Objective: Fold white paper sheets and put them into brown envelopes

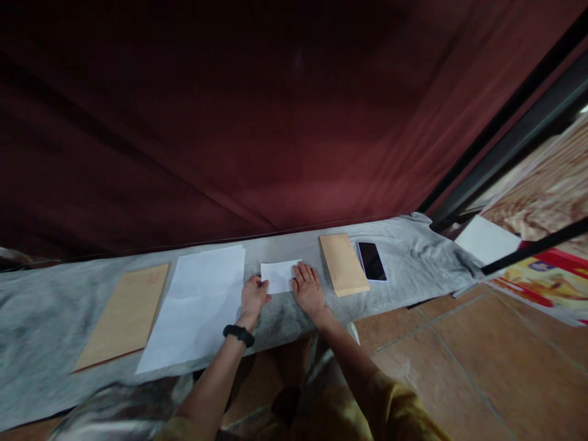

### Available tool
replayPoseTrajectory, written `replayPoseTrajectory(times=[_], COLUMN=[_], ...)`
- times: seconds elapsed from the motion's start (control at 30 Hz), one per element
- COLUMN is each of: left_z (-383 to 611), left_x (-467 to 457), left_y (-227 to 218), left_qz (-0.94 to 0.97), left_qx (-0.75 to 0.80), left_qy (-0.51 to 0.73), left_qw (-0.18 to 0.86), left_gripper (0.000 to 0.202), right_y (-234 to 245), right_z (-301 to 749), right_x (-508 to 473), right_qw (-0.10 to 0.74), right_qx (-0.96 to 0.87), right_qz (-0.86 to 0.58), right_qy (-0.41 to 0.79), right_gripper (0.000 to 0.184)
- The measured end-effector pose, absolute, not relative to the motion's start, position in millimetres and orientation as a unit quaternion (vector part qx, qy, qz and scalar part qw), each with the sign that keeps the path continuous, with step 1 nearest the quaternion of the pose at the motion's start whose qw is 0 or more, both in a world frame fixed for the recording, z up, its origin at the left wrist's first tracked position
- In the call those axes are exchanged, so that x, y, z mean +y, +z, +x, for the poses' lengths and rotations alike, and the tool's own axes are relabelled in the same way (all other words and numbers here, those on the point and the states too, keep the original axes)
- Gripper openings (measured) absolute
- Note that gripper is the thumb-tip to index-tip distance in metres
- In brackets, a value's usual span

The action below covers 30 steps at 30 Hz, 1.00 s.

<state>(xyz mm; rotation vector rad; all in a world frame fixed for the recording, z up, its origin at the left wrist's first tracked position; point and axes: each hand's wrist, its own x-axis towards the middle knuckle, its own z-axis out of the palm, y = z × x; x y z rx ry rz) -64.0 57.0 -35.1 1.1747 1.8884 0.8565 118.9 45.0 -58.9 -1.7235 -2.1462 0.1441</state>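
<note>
A small white sheet of paper (279,277) lies on the grey cloth in front of me. My left hand (254,297) is closed at its lower left corner, thumb and curled fingers pinching the edge. On the right edge of the same sheet my right hand (309,291) lies flat, fingers stretched out and slightly apart. Left of my left hand is a stack of large white paper (197,306). A brown envelope (343,263) rests just right of my right hand. Whether the small sheet is folded, I cannot tell.
A larger brown envelope (126,312) lies at the left. A phone (372,261) lies beside the right envelope. The grey cloth (408,263) covers a narrow table against a dark red curtain (294,135). Dark metal bars (505,135) and a printed box (551,275) stand at the right.
</note>
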Motion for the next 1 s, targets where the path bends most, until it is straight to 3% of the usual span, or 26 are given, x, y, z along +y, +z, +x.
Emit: replayPoseTrajectory(times=[0.13,0.37,0.53,0.7,1.0], left_z=[-60,-48,-33,-17,-32], left_x=[55,38,29,40,41], left_y=[-28,-9,-11,-32,-51], left_qz=[0.478,0.565,0.681,0.804,0.781], left_qx=[0.754,0.799,0.72,0.571,0.614], left_qy=[0.303,0.143,0.132,0.158,0.119], left_qw=[0.334,0.145,0.008,0.045,0.006], left_gripper=[0.018,0.039,0.045,0.051,0.056], right_y=[-63,-65,-63,-60,-58], right_z=[118,118,117,119,119], right_x=[45,44,43,42,42], right_qw=[0.183,0.184,0.181,0.17,0.17], right_qx=[-0.767,-0.769,-0.772,-0.78,-0.774], right_qz=[-0.614,-0.611,-0.608,-0.602,-0.609], right_qy=[0.04,0.039,0.037,0.034,0.04], right_gripper=[0.05,0.051,0.052,0.051,0.049])
